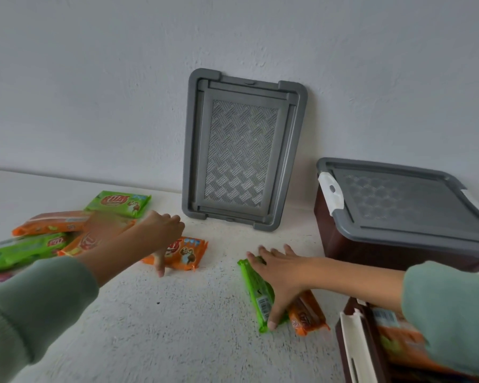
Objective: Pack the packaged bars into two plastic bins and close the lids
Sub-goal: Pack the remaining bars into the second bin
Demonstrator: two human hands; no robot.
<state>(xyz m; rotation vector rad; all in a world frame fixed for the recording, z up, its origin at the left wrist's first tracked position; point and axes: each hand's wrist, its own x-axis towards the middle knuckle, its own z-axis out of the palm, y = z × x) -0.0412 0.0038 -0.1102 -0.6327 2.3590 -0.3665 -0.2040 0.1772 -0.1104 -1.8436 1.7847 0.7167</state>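
Note:
My right hand [281,275] lies flat on a green packaged bar [257,297], thumb hooked over its near edge, with an orange bar [306,313] beside it under the wrist. My left hand [162,230] reaches over an orange bar [187,254], fingers curled and thumb pointing down at the pack's near edge; it grips nothing. At the left is a pile of green and orange bars [53,236]. A brown bin shut with a grey lid [404,205] stands at the right. An open brown bin [371,346] at the lower right holds orange bars.
A loose grey lid [241,150] leans upright against the white wall at the back. The speckled white surface [177,327] spreads between my arms. A green bar [119,203] lies farthest back in the pile. My sleeves are pale green.

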